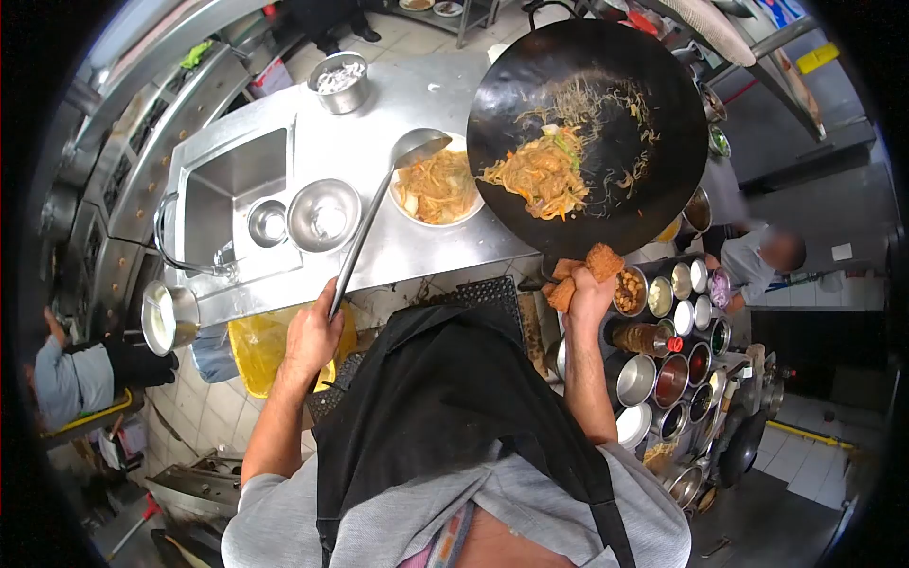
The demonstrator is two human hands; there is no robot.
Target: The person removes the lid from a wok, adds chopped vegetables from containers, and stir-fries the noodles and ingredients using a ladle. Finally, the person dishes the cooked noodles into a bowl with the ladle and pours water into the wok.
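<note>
My left hand [313, 333] is wrapped round the long handle of a metal ladle [417, 149], whose bowl rests over the far rim of a white plate of noodles [436, 189]. In my right hand [593, 292] is an orange-brown cloth [603, 261], closed round the near handle of a big black wok [644, 204]. The wok is tilted, its left edge close beside the plate. A heap of stir-fried noodles with vegetables [542, 176] lies in its lower left, and thin strands stick to the inside. The cloth hides the wok handle.
A steel counter [398, 256] holds a sink [222, 189], a steel bowl [324, 216] and a pot of white pieces [339, 85]. On the right stand several seasoning containers [673, 379] and an oil bottle [648, 339]. Other people [753, 260] are at both sides. A yellow bin [270, 355] stands below.
</note>
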